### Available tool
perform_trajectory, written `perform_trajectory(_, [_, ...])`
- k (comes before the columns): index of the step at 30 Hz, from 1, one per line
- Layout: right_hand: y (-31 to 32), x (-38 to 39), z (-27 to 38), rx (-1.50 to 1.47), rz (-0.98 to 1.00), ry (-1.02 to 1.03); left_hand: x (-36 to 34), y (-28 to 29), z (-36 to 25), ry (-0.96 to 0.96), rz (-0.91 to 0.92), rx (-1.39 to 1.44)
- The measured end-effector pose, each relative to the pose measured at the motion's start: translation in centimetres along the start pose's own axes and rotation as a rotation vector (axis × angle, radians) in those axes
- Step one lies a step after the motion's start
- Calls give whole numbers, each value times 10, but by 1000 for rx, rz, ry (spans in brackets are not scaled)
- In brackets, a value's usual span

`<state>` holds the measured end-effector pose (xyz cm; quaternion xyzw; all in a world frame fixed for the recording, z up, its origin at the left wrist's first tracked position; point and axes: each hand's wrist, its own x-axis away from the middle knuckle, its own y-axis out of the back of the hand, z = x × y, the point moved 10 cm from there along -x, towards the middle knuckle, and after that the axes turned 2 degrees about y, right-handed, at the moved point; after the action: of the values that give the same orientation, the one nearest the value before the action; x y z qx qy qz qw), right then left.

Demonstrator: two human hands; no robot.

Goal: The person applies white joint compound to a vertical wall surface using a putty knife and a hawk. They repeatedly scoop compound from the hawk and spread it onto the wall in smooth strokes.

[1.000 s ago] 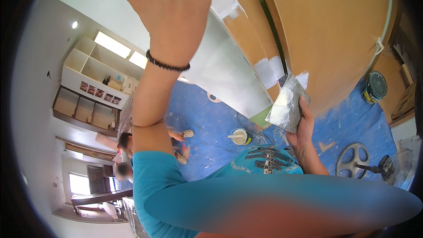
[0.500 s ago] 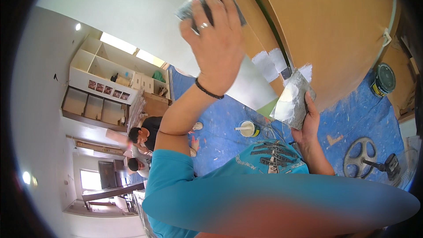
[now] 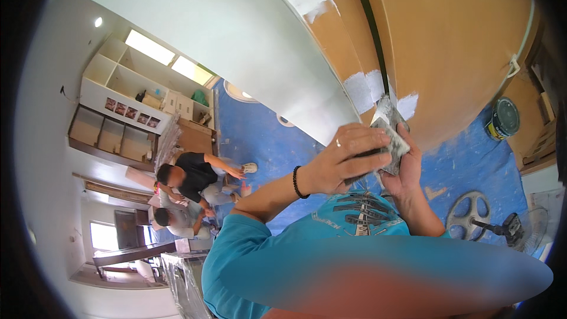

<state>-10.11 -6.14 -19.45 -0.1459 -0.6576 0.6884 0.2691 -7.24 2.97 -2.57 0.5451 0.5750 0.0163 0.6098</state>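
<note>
My left hand, with a ring and bead bracelet, is closed on a grey filler blade smeared with white. It lies over the metal plate with white filler that my right hand grips from beside and below. Both tools meet in front of my chest, partly hidden by my fingers. Just past them, white filler patches mark a tan board around a narrow dark-green groove. A pale panel runs diagonally to the left of the board.
A blue sheet covers the floor. A lidded tub and fan with round base are at the right. Two co-workers crouch at the lower left, near wrapped items and shelving.
My left hand has come down and rightward from high on the pale panel onto the plate, bringing its blade along. My right hand still holds the plate in about the same place.
</note>
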Motion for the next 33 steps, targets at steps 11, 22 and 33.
perform_trajectory(11, [-24,20,56,169,-73,364,37,93,58,-77,-357,-502])
perform_trajectory(22, [-15,37,49,173,-69,469,-14,87,136,-250,-707,-804])
perform_trajectory(33, [-17,41,53,168,-64,530,-61,134,121,-298,-812,-892])
